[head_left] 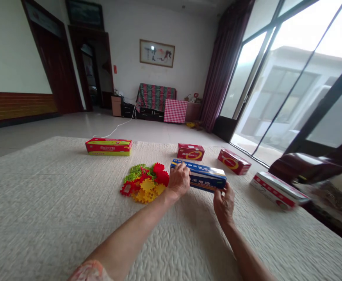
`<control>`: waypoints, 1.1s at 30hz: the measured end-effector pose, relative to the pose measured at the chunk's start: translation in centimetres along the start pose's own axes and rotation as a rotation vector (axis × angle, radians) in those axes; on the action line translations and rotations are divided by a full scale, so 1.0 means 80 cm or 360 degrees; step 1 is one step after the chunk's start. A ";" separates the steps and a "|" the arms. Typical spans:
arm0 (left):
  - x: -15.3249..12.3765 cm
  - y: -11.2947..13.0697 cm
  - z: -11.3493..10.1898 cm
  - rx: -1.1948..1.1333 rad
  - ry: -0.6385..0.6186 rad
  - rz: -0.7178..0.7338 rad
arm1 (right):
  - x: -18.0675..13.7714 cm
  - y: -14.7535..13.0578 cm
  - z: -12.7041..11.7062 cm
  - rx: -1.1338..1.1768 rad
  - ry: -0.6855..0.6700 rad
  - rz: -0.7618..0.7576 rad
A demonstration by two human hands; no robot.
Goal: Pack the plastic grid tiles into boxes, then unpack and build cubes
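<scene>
A long blue cardboard box (pixel 204 180) with white lettering is held between my two hands above the cream cover. My left hand (pixel 180 178) grips its left end, fingers over the top edge. At the lower right corner, my right hand (pixel 224 202) holds it with thumb and fingers. The box slants slightly down to the right. Just left of my left hand lies a pile of plastic gear-shaped toy pieces (pixel 146 185) in red, yellow and green. Behind the blue box stands a small red box (pixel 190 152).
Another red box (pixel 234 161) stands to the right, with a white and red box (pixel 278 190) nearer me. A red and yellow-green box (pixel 109 147) sits at the far left. All rest on the cream textured cover (pixel 56 203). A dark armrest (pixel 308 168) borders the right side.
</scene>
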State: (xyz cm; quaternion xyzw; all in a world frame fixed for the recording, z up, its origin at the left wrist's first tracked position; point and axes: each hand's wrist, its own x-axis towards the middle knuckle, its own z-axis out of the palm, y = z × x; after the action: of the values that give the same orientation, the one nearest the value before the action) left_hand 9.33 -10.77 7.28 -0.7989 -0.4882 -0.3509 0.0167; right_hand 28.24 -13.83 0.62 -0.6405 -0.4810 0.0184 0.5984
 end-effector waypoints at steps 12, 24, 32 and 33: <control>0.003 0.001 0.034 -0.0023 0.0056 -0.0051 | 0.010 0.030 0.007 -0.0077 -0.0048 0.0039; 0.012 -0.002 0.050 0.0083 -0.0022 -0.0094 | 0.019 0.028 0.012 -0.0205 -0.0264 0.0201; -0.023 -0.033 0.017 0.0243 0.0179 -0.0185 | 0.006 0.003 0.022 0.0213 -0.0752 0.0085; -0.025 -0.037 0.016 0.0241 0.0214 -0.0170 | 0.006 0.000 0.023 0.0236 -0.0768 0.0076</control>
State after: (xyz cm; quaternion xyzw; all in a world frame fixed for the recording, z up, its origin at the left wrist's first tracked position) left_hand 7.14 -10.30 4.21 -0.7428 -0.5530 -0.3662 0.0909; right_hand 27.38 -12.13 0.38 -0.5831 -0.5919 0.2202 0.5110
